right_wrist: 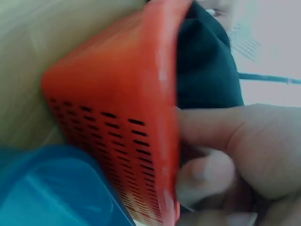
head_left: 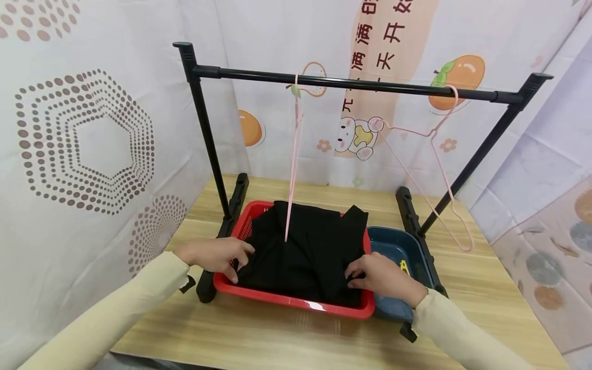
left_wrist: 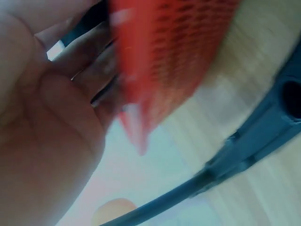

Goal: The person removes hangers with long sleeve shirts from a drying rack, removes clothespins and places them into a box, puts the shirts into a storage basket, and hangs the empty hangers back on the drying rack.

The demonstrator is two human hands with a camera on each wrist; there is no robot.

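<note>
Black cloth [head_left: 296,252], loosely bunched with a raised fold at the right, fills a red plastic basket [head_left: 296,302]; its exact kind does not show. My left hand [head_left: 215,254] reaches over the basket's left end, thumb and fingers pinching the cloth at its left edge. At the opposite end, my right hand [head_left: 381,275] pinches the cloth with bent fingers just inside the rim. The right wrist view shows its thumb and fingers [right_wrist: 207,125] close against the red rim, with dark cloth [right_wrist: 207,61] behind them. In the left wrist view the left fingertips are hidden behind the basket wall [left_wrist: 174,52].
A black rack [head_left: 361,86] stands around the basket on the wooden table [head_left: 277,339]. One pink hanger [head_left: 292,169] dangles over the cloth, another pink hanger [head_left: 441,164] at the right. A blue tray [head_left: 393,308] holding a small yellow item [head_left: 404,266] sits beside the basket.
</note>
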